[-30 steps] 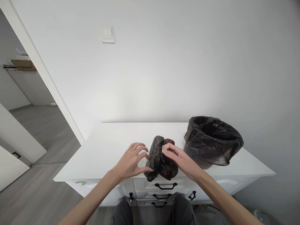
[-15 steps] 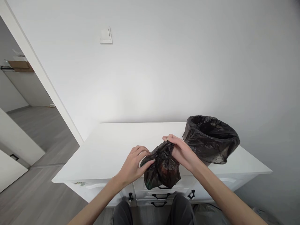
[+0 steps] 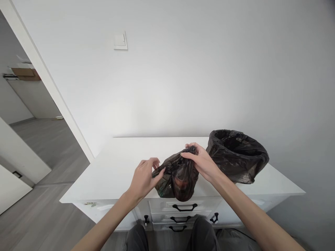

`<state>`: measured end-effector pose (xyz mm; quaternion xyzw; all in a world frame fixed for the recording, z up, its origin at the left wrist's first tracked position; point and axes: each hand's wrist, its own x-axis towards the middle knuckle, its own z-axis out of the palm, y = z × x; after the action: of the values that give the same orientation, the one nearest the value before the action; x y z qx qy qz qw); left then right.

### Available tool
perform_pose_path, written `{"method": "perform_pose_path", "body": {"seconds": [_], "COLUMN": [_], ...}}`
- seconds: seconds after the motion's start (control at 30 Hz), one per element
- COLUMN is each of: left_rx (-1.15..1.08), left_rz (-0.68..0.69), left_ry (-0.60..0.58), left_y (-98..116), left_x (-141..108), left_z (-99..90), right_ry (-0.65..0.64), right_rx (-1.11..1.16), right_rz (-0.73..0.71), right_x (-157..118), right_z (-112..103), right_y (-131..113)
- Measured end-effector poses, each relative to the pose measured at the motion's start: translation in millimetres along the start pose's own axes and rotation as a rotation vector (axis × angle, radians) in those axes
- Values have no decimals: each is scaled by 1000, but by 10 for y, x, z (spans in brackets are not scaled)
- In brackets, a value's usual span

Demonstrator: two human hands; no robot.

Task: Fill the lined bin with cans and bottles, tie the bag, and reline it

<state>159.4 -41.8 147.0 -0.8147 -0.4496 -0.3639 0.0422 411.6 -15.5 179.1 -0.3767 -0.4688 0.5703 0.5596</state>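
A thin black plastic bag (image 3: 180,177) hangs between my two hands, over the front edge of a white cabinet top (image 3: 131,153). Something reddish-brown and something greenish show faintly through its film; what they are I cannot make out. My right hand (image 3: 202,162) grips the gathered top of the bag on the right. My left hand (image 3: 144,177) pinches the bag's left side between thumb and fingers. To the right of my right hand stands a bin lined with a black bag (image 3: 237,157), its mouth facing up.
Drawers with black handles (image 3: 184,208) are in the cabinet front, just above my knees (image 3: 202,233). A white wall with a light switch (image 3: 120,40) rises behind the cabinet. On the left is a doorway with a cardboard box (image 3: 26,73) beyond it.
The bag has risen slightly and stretched wider, its top pulled up to the right. My left hand has shifted left and now pinches the bag's left side.
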Motion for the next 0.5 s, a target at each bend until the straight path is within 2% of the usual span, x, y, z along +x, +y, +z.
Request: {"method": "perform_pose_path", "body": {"seconds": [0.13,0.23,0.37,0.5], "left_rx": [128,216,254,278], "left_rz": [87,98,3,-137], "left_ry": [-45,-129,-186,-121], "left_y": [49,-62,-306,-465], "left_x": [161,301,428,460], "left_z": [94,177,188,71], "right_ry": [-60,-101,-132,-140], "right_rx": [-35,-76,-126,-247], "right_rz": [13,-16,-39,-56], "right_x": [69,168,339,509], "right_z": [140,165,66,-71], "right_y": [1,-65,-173,-227]}}
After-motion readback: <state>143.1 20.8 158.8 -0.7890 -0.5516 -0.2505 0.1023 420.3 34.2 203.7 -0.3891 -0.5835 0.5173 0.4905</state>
